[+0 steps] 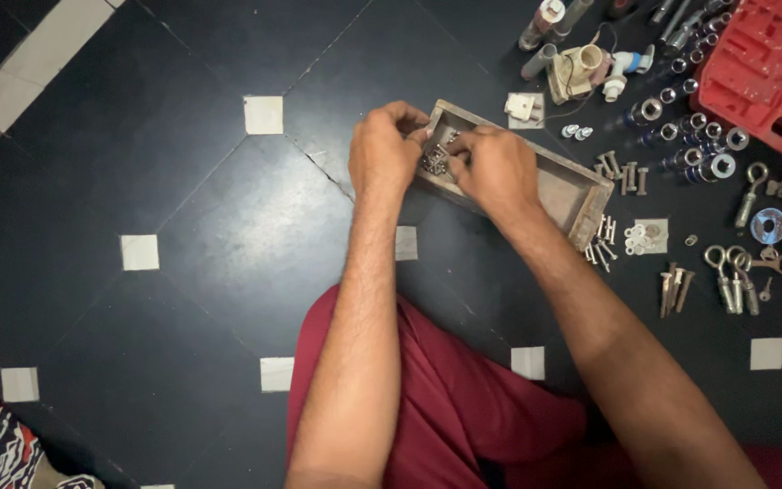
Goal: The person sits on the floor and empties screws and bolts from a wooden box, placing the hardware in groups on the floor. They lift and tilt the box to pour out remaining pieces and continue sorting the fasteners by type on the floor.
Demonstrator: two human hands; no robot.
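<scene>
Both hands, left [386, 149] and right [498, 167], pinch a small metal cluster [434, 161] over the shallow wooden tray [581, 186]; best kept low, grip steady.

Floor [183, 181]: dark tiles with small pale square insets. Lying on it: a shallow wooden tray [572, 186], a red plastic case [767, 68] at the far right, a row of metal sockets [694, 136], grouped bolts [624, 170], white washers [642, 237], eye bolts [730, 276], rusty nails [673, 288], white plastic fittings [590, 68].
</scene>
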